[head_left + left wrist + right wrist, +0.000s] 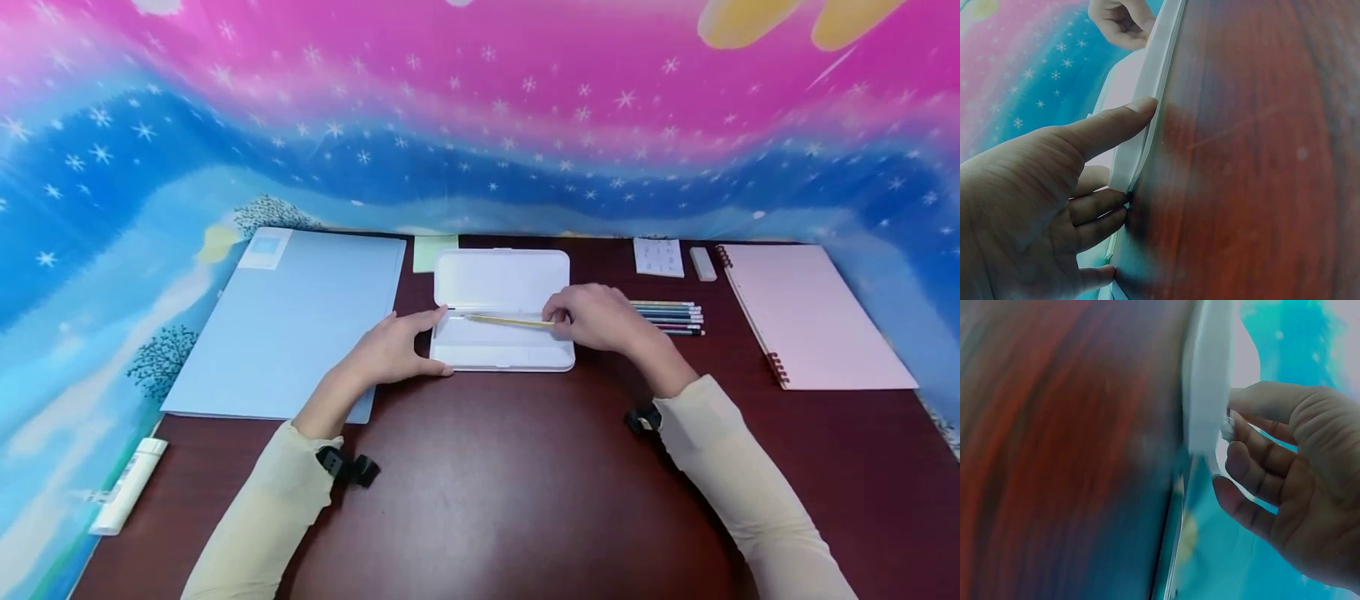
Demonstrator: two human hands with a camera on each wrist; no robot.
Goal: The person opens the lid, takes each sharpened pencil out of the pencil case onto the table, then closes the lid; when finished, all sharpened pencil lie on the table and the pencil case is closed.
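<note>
A white pencil case (502, 357) lies open on the table, its lid (502, 279) tipped back. My left hand (386, 346) holds the case's left end, thumb on the front edge and fingers toward the hinge side. In the left wrist view, the thumb of the left hand (1041, 169) presses the case's front wall (1132, 147). My right hand (600, 318) pinches a yellow pencil (510, 321) near its right end, above the case's tray. In the right wrist view, the right hand (1310, 462) is beside the case's end (1207, 394); its fingers partly hide the pencil.
Several pencils (667, 318) lie right of the case. Behind them are a small printed card (658, 257) and an eraser (702, 264). A pink spiral notebook (817, 317) lies far right, a blue folder (300, 325) left, green paper (435, 252) behind, a white tube (129, 487) at the left edge.
</note>
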